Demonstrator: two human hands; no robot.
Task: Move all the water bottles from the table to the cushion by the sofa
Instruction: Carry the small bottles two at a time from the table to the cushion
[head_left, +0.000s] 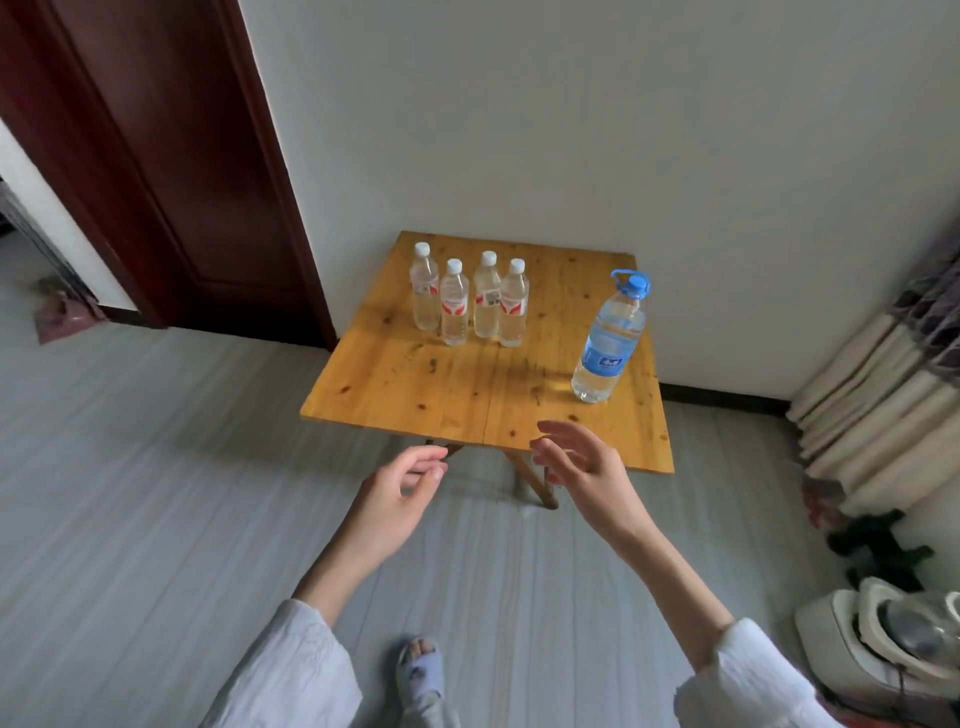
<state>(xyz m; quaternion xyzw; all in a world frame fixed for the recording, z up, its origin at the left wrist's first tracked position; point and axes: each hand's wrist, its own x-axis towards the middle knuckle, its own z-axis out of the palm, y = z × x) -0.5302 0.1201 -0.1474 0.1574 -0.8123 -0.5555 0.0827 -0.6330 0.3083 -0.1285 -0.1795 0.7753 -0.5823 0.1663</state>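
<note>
Both hands hang in front of the near edge of the desk (415, 384), touching nothing: the left hand (400, 493) has loosely curled fingers, the right hand (582, 467) is spread and relaxed, so neither grip holds anything. All five bottles stand upright on the desk. Four small bottles (470, 301) cluster close together toward the far left, and the big bottle (609, 343) stands alone near the right edge. The cushion and sofa are not surely in view; only striped fabric (883, 374) shows at the right. The likeliest trouble, to my eye, is the tight cluster: reaching for a rear bottle could knock a front one over, and a round bottle would roll off the edge. The big bottle sits close to that right edge and looks full and heavy, so a one-handed grab on its smooth body could slip; its blue loop handle (623, 275) offers a surer hold. The desk seems to be a folding one on crossed legs, so leaning on it might shake everything. The bottles are clear, thin plastic with white caps and red labels, the big one blue-capped; the desk is glossy knotty pine, and the floor (156, 467) pale planks.
</note>
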